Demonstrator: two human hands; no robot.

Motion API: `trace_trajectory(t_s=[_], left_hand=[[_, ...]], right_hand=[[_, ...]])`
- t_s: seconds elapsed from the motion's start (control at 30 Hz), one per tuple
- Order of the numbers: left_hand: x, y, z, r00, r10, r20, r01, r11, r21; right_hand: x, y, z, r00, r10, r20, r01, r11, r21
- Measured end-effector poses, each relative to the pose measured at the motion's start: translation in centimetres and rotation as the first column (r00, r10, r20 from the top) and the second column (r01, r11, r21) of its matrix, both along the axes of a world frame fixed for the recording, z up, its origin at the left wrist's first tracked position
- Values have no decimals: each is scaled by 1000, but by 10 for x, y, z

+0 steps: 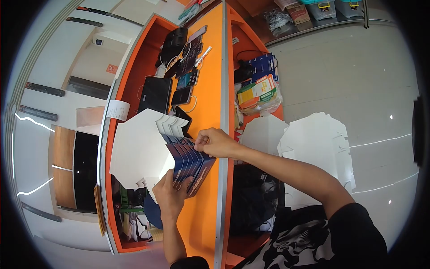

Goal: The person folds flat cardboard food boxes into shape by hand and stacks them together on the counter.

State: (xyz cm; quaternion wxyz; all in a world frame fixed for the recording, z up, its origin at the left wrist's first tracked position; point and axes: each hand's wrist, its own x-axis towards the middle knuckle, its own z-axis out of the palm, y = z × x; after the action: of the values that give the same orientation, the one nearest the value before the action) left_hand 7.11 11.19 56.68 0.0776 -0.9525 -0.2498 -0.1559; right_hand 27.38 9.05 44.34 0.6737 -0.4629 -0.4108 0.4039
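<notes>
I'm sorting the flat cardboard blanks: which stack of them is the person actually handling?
The fanned stack on the orange counter, white inside with blue printed faces, held by both hands. The other white stacks lie untouched on the floor.

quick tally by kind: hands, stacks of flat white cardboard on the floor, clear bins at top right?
Hands: 2, left hand and right hand, both on the fanned blue-and-white box blanks
White cardboard stacks on the floor: 2, small and large
Clear bins: 2
Total: 6

Bright, even indoor light, floor glare spots, strong fisheye warping, dark vignetted corners.
</notes>
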Motion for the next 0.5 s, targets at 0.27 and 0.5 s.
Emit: trace_trajectory(t_s=[0.27,0.5], left_hand=[[3,-5,5,997,65,-40,-65,998,-4],[-6,3,0,999,39,6,-39,999,-29]], right_hand=[[-4,5,14,993,34,-117,-60,970,-234],[-7,5,20,996,-47,-77,25,965,-260]])
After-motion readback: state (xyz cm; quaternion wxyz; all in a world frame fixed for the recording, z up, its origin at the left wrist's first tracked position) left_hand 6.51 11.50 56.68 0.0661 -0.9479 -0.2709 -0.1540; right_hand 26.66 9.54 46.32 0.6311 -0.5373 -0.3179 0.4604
